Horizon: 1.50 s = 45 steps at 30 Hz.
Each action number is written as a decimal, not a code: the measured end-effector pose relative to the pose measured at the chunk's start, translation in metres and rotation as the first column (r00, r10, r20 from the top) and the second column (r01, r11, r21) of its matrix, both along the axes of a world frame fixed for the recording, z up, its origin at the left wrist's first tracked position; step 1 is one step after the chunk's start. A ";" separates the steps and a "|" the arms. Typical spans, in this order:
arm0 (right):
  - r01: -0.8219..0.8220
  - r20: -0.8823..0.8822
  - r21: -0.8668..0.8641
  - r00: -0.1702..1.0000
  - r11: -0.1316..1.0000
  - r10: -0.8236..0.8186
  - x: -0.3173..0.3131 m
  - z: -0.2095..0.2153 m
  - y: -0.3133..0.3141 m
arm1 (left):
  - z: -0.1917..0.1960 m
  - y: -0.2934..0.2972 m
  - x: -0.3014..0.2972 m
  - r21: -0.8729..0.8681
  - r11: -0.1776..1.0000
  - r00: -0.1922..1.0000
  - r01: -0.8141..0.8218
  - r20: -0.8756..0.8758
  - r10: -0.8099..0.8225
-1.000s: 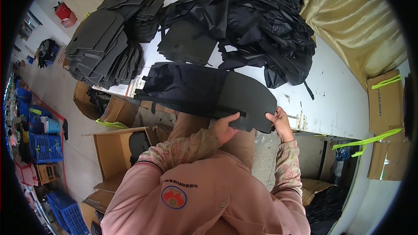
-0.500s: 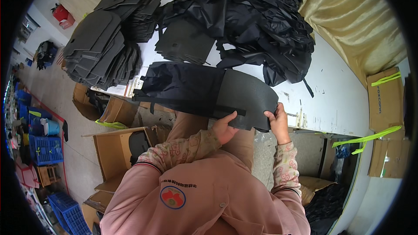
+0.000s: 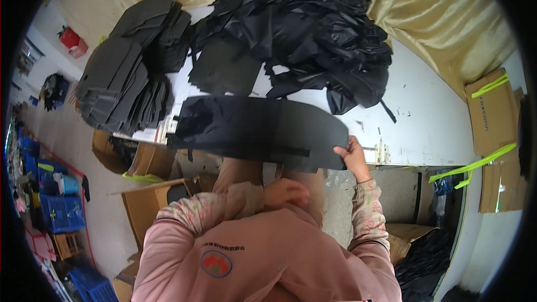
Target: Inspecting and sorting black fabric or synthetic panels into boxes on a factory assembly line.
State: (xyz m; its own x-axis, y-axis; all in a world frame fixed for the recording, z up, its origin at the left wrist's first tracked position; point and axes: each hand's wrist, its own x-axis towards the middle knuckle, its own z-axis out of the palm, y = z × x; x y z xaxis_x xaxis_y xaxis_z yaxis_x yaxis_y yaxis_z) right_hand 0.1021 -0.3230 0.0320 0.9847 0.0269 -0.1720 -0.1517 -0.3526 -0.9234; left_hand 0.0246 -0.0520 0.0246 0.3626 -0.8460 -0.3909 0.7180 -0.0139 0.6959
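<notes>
A dark grey foam panel [image 3: 316, 128] with a rounded right end lies across the table's near edge. Its left part is inside a black fabric cover [image 3: 229, 120]. My right hand [image 3: 354, 155] grips the panel's rounded right end, thumb on top. Away from the panel, close to my body and above my lap, is my left hand [image 3: 286, 193]; it is smeared by motion and its fingers are not clear. Beyond the cover lies a small stack of grey foam panels [image 3: 224, 70], next to a large heap of black fabric covers [image 3: 296, 28].
Tall stacks of foam panels [image 3: 112, 78] stand at the table's left end. The white table [image 3: 425, 117] carries dark scraps on its right. Open cardboard boxes [image 3: 148, 207] stand below left, a carton [image 3: 492, 114] at right. A gold curtain [image 3: 430, 17] hangs behind.
My left hand has let go of the panel's near edge and drawn back toward my body. My right hand keeps its hold on the panel's end. The view has shifted slightly.
</notes>
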 end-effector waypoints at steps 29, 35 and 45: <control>-0.130 0.736 -0.280 0.607 0.951 0.300 0.122 0.285 0.058 | 0.134 0.026 0.114 -0.289 0.706 -0.159 -0.647 0.956 0.245; -0.584 0.704 -0.152 0.503 0.798 0.501 0.097 0.331 0.138 | 0.183 0.003 0.154 -0.288 0.677 0.058 -0.677 0.897 0.439; -0.462 0.601 -0.280 0.600 0.842 0.529 0.131 0.227 0.106 | 0.179 0.066 0.143 -0.444 0.494 0.308 -0.748 0.428 0.850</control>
State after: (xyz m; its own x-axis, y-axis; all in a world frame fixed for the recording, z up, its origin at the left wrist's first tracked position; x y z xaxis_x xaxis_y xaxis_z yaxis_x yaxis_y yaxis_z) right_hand 0.2327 -0.2171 0.2590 0.6903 0.5623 0.4553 0.6754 -0.2754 -0.6841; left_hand 0.1671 0.0136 0.2040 0.9742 -0.0387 0.2223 -0.1776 0.4760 0.8613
